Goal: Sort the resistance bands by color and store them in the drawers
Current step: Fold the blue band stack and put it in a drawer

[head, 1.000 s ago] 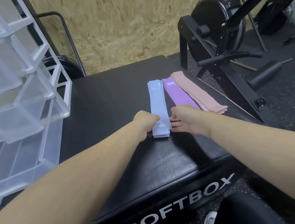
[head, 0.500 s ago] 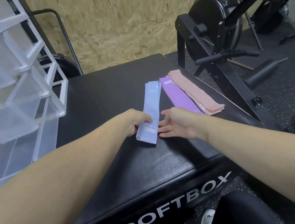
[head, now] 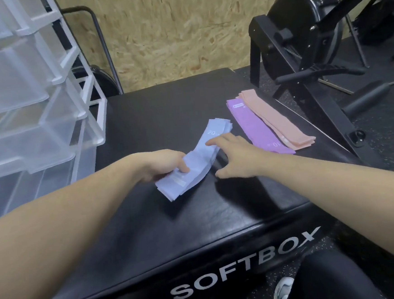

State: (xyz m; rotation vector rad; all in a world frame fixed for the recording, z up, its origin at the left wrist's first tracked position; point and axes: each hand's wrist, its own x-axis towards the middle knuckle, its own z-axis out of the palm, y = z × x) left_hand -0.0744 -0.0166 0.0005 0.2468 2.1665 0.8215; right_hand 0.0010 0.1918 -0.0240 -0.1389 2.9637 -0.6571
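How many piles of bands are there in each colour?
Light blue pile: 1, its near end held in the left hand
Purple pile: 1
Pink pile: 1
Total: 3 piles; bands per pile cannot be counted.

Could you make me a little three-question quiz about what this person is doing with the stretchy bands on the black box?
1. True or false: the left hand grips the near end of the light blue bands.
2. Which bands lie nearest the rowing machine? A) light blue B) purple C) pink
3. Fill in: the right hand touches the light blue stack with straight ____.

Key
1. True; the fingers curl round the stack's near end.
2. C; the pink bands lie beside the purple bands, both flat on the soft box.
3. Fingers; it holds nothing.
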